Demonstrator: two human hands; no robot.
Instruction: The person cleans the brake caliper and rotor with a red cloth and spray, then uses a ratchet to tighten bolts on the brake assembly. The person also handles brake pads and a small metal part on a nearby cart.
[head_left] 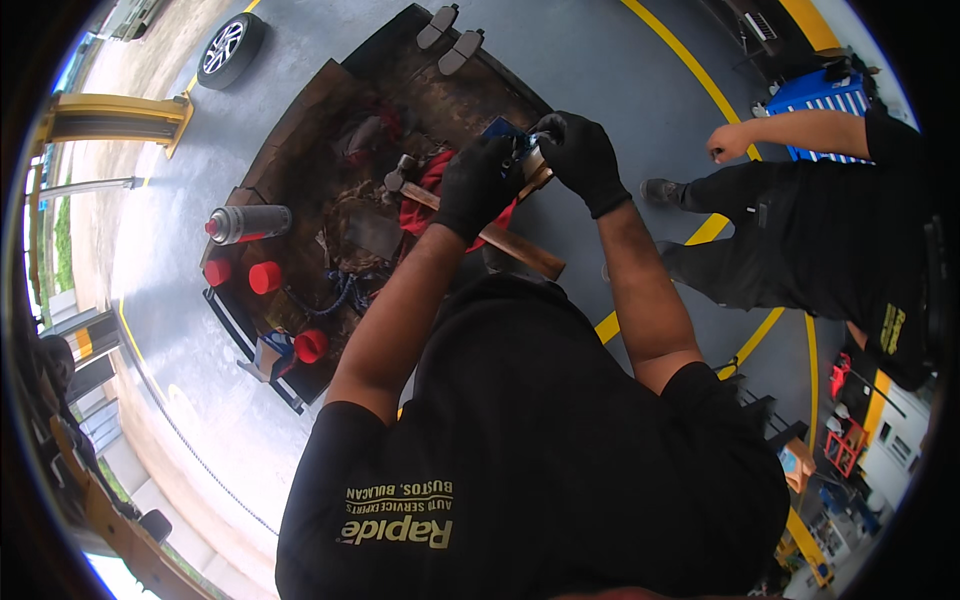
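My gloved left hand [480, 185] and gloved right hand [575, 155] are closed around a small metal part [536, 160], largely covered by the fingers, at the right edge of a dark, grimy work tray [300, 150]. A blue item [500, 128] sits just behind it. Below my left hand, a hammer [530, 250] with a wooden handle lies across a red cloth [420, 210]. Two dark pads [459, 52] rest at the tray's far corner. On the left side are a grey spray can [250, 224], red caps [265, 277] and a small carton [273, 355].
A co-worker [810, 225] in dark clothing stands at my right, beside a blue tool chest [820, 95]. A loose wheel [229, 50] is on the floor at upper left, near a yellow lift post [120, 120]. Assorted equipment [845, 445] crowds the lower right.
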